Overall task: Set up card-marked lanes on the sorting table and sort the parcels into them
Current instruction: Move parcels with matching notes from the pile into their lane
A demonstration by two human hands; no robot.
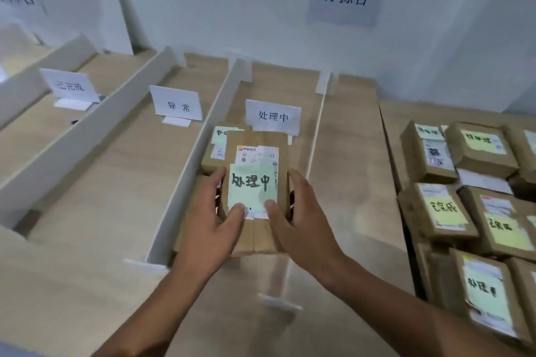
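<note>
The brown cardboard parcel (255, 229) sits just in front of the white folded card (272, 116) lettered 处理中, inside the lane that card marks, between the tall white divider board (185, 182) to the card's left and the thin white strip (314, 139) to its right. The left hand (211, 220) and the right hand (301, 217) both hold it: each grip has its thumb laid on the top face at the near edge of the pale green paper note (251, 185), and its fingers wrapped down a side wall. Whether the underside already rests on the pale wooden worktop (101, 182) is hidden. The box looks small, stiff and probably light, with dry card walls that should not slip. The two long side walls are the sound place to take it, because the note and the printed label beneath it are only stuck on and could lift or crease under a dragging thumb. Its long axis runs down the lane, from the person toward the card. The written face is up and the writing reads upright from the near end, so its top points at the card. A second brown parcel (220, 139) lies just before the card, behind and slightly left of the held one, touching or nearly so. Well to the card's right is a pile of brown labelled parcels (452, 206), seemingly unsorted.
</note>
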